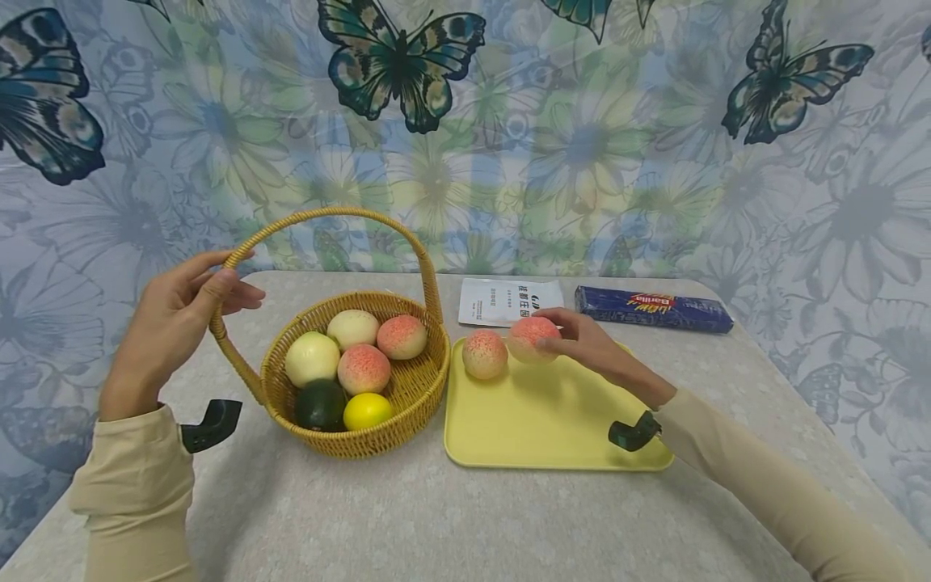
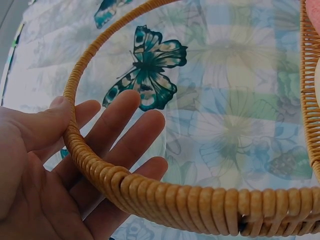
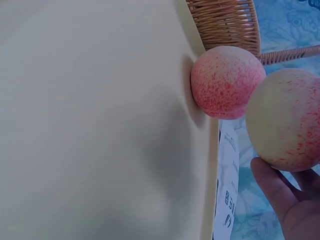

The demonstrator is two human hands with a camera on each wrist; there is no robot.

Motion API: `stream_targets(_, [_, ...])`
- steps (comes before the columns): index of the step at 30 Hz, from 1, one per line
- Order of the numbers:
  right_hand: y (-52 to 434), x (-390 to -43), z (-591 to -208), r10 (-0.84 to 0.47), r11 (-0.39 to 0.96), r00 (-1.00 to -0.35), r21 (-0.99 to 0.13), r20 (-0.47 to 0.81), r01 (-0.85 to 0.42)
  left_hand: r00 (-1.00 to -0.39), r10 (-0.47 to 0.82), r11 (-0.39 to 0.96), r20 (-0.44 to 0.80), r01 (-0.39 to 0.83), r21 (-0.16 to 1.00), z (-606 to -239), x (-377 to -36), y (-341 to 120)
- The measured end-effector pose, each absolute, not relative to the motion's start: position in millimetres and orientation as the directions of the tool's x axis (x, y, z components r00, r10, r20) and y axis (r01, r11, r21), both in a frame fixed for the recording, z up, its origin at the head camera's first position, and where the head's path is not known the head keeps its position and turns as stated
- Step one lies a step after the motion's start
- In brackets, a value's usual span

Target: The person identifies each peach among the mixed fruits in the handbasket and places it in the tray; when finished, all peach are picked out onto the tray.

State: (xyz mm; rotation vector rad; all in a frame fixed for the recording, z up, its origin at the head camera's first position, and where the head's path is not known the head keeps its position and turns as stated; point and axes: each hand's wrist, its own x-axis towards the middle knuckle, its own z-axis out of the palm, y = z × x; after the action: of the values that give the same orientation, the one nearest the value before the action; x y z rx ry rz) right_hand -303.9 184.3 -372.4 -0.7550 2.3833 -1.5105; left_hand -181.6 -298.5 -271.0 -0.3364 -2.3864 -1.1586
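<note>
My left hand (image 1: 174, 311) holds the left side of the wicker basket's (image 1: 422, 412) arched handle (image 2: 75, 135), thumb on one side and fingers behind it. In the basket lie two red-speckled peaches (image 1: 364, 369), a pale round fruit (image 1: 312, 360), a cream-coloured fruit (image 1: 352, 332), a dark green one (image 1: 321, 405) and a yellow lemon-like fruit (image 1: 368, 411). Over the back of the yellow tray (image 1: 538, 428), my right hand (image 1: 585, 343) grips a peach (image 3: 285, 120) between thumb and fingers. Another peach (image 3: 227, 82) sits at the tray's back left corner, beside the held one.
Behind the tray lies a white printed packet (image 1: 502, 301). To its right is a blue Barilla box (image 1: 655, 309). A butterfly-patterned cloth (image 1: 524, 162) hangs behind the table (image 1: 407, 517). The basket's handle rises high above its rim, close to the tray's left edge.
</note>
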Motion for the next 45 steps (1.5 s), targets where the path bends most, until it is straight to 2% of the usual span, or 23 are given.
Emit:
stream_targets(7, [192.9,-305.2,-378.7,-0.522,0.348,-0.852,-0.902,0.04,-0.256,-0.866,0.015,0.618,0.499,0.401,0.676,-270.6,-183.3,-299.6])
stream_targets(20, [206.9,-313.3,-386.8,-0.507,0.389,-0.862,-0.886,0.023,-0.252,-0.873,0.014,0.624,0.487,0.388,0.679,-269.0,-186.0,-300.4])
stream_targets(45, [212.0,-321.5,-400.7,-0.555,0.38,-0.832,-0.894,-0.013,-0.238,-0.874,0.01,0.62,0.486,0.387,0.683,-269.7,-189.0,-302.3])
